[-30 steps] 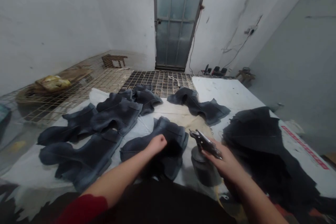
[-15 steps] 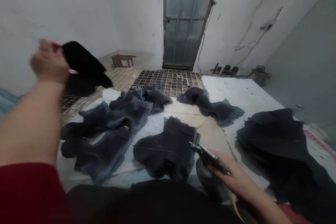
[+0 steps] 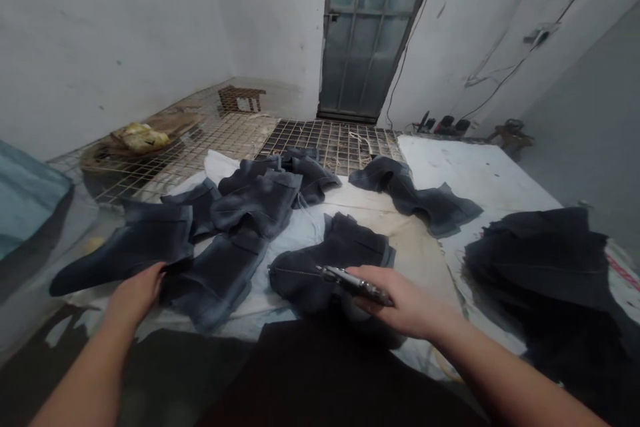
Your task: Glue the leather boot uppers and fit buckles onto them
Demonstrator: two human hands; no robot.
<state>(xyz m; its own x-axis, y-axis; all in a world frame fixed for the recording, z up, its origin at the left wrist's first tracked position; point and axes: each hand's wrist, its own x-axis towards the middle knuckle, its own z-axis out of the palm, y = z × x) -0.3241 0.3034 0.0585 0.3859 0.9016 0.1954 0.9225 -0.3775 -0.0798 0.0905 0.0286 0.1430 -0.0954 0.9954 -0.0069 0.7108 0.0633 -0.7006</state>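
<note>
In the head view my left hand (image 3: 137, 293) is low on the left, its fingers closed at the lower edge of a dark boot-shaped fabric piece (image 3: 135, 240) that lies flat. My right hand (image 3: 400, 300) grips a silver spray gun (image 3: 353, 283), nozzle pointing left. Beneath the gun is a stack of boot-shaped pieces (image 3: 345, 247), with lighter bluish edges. Between my hands, another boot-shaped piece (image 3: 225, 273) lies on the pale covering. The gun's lower part is hidden in shadow.
Similar pieces (image 3: 260, 200) lie farther back, and two more (image 3: 435, 207) spread at right. A large dark pile (image 3: 540, 267) stands on the right. Wire mesh (image 3: 340, 140) borders the back, with a yellow bag (image 3: 145, 137) at left. A metal door (image 3: 375, 33) is behind.
My left hand has come down from the upper left, and the dark piece it held up now lies at the left. My right hand has shifted left with the spray gun.
</note>
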